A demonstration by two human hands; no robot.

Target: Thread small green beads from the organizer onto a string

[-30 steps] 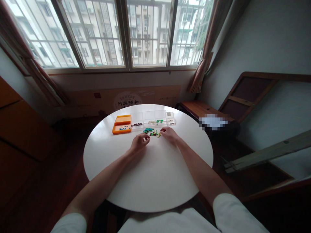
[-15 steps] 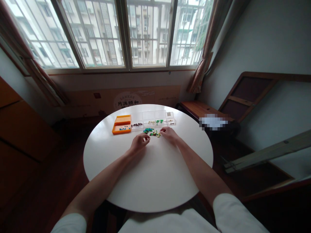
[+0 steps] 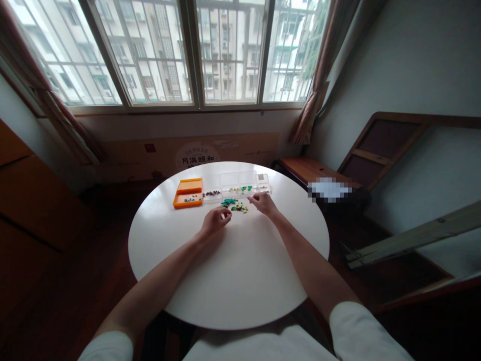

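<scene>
A small heap of mixed blue, green, yellow and dark plastic pieces (image 3: 233, 204) lies on the white round table (image 3: 236, 281). At its near left side rests my left hand (image 3: 216, 219), fingers loosely curled with a gap between thumb and forefinger; nothing shows in it. Just right of the heap, my right hand (image 3: 264, 203) has its fingertips pinched together. Anything between them is too small to make out. Behind the heap stand an orange open box (image 3: 188, 204) with several blue pieces and clear plastic boxes (image 3: 233, 178) with dark, pale and green pieces.
A barred window (image 3: 199, 60) and a printed cardboard panel (image 3: 158, 150) are beyond the table. To the right stands a wooden bench (image 3: 300, 165) with a blurred-out white item on it. Orange-brown cabinets (image 3: 37, 200) are at the left.
My right hand has shifted slightly right and away from the heap, uncovering its right edge. My left hand stays in nearly the same place.
</scene>
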